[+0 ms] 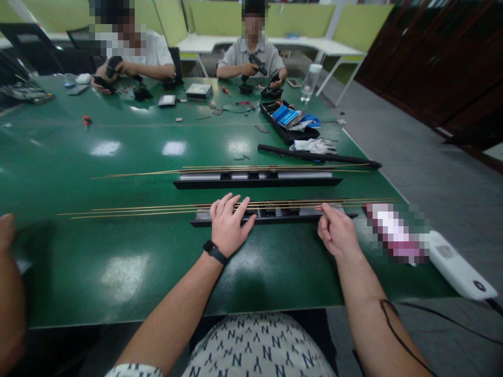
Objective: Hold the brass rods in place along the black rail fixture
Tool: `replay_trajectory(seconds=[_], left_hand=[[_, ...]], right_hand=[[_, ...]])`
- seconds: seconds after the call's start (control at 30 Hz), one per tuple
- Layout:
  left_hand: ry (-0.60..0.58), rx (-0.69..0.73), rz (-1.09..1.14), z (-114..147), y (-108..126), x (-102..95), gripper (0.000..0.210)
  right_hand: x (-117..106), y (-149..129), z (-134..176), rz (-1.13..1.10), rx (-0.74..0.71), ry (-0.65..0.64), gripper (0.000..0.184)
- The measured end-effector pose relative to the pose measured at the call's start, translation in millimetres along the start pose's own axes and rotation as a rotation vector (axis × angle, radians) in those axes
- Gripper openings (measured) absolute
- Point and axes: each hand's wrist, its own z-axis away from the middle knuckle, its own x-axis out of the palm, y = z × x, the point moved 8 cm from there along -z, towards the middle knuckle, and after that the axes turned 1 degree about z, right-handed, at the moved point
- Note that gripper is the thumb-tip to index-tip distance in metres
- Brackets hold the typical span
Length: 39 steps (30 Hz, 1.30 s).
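My left hand [230,222], with a dark watch on the wrist, lies with fingers spread across the near dark channel-shaped bar [306,213]. Its fingertips rest on or just over long thin brass-coloured rods [149,210], which run lengthwise along the bar and past both its ends. At the bar's right part is my right hand [336,228], its fingers curled and the index fingertip at the rods. What those curled fingers hold, if anything, is hidden. Small black blocks [268,212] sit inside the channel between my hands.
A second dark bar [255,183] with rods lies just beyond. Farther back are a black tube [338,157], gloves [312,145] and a filled black tray [288,137]. Two people work opposite; another person's arm [10,293] is at left. A white power bank-like device [458,264] lies right.
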Motion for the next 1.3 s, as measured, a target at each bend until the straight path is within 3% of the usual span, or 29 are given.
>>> replay_trajectory(seconds=[0.3, 1.3], left_hand=[[0.003, -0.002, -0.009, -0.2, 0.7, -0.8, 0.043], [0.010, 0.004, -0.017, -0.3, 1.3, -1.1, 0.043]], right_hand=[[9.7, 3.7, 1.8, 0.021, 0.028, -0.062, 0.037], [8.4, 3.1, 0.9, 0.020, 0.008, -0.057, 0.036]])
